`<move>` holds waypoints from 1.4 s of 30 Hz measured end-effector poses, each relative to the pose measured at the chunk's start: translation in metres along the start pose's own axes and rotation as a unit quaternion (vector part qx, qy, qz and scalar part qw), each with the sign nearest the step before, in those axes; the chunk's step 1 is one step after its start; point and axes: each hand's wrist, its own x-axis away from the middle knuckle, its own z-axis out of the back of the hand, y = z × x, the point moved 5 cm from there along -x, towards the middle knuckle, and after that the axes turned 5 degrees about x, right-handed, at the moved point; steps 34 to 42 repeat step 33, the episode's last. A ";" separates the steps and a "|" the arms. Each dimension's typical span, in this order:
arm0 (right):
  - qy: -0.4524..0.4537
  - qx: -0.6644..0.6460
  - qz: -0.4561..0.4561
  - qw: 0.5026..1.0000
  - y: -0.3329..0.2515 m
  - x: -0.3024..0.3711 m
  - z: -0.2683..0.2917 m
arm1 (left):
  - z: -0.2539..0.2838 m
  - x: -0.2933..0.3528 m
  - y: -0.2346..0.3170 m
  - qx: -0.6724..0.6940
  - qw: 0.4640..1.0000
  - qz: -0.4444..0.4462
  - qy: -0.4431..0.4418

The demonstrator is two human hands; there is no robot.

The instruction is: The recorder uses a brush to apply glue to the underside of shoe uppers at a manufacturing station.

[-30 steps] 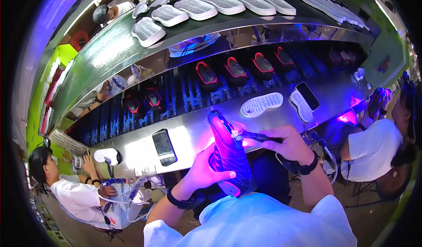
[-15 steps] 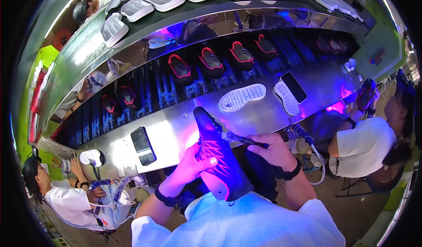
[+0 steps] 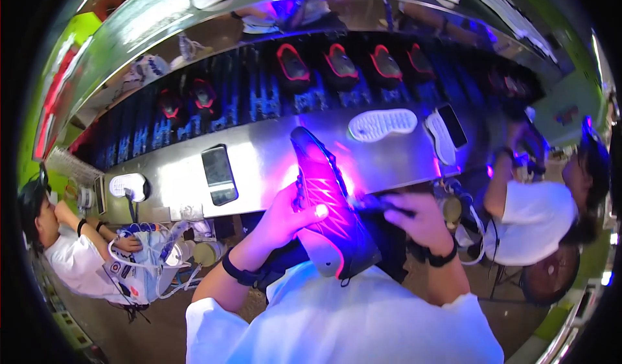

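My left hand is wrapped round a dark shoe upper with zigzag lacing lines and pink-lit edges, its toe pointing away from me. The thumb presses on top of the shoe. On the shoe's right side, a dark-handled brush reaches its edge, though motion smears the tip. My right hand grips the brush's handle. Bright violet light falls on the shoe and both hands.
Before me runs a metal bench with a phone, a white sole and another white sole beside a second phone. Behind it, several shoe uppers stand on a dark conveyor. Co-workers sit at left and right.
The whole view has shifted, so the bench items appear moved. My right hand and the brush have slid along the shoe's right side toward its heel. My left hand keeps its hold.
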 end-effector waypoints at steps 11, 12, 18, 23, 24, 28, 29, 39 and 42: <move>-0.101 -0.078 -0.044 0.991 0.000 0.032 0.019 | 0.007 0.006 0.014 0.002 0.997 -0.045 0.067; -0.088 -0.061 -0.064 0.992 -0.002 0.028 0.021 | 0.005 0.006 0.014 0.000 0.996 -0.047 0.073; -0.080 -0.063 -0.064 0.993 0.010 0.023 0.034 | -0.014 -0.003 0.006 0.020 0.996 -0.028 0.087; -0.067 0.017 -0.004 0.998 0.006 0.054 0.064 | -0.020 -0.015 0.004 0.034 0.991 -0.034 0.125; -0.046 0.057 -0.010 0.997 0.006 0.056 0.070 | -0.020 -0.017 0.002 0.038 0.990 -0.019 0.136; 0.027 0.091 0.000 0.995 0.007 0.060 0.074 | -0.028 -0.025 -0.003 0.069 0.985 -0.002 0.157; 0.037 0.102 -0.018 0.994 0.009 0.060 0.076 | -0.029 -0.026 -0.005 0.089 0.984 0.020 0.155; 0.056 0.121 0.006 0.991 0.013 0.052 0.081 | -0.026 -0.025 -0.012 0.109 0.980 0.052 0.159; 0.056 0.121 0.006 0.991 0.013 0.052 0.081 | -0.026 -0.025 -0.012 0.109 0.980 0.052 0.159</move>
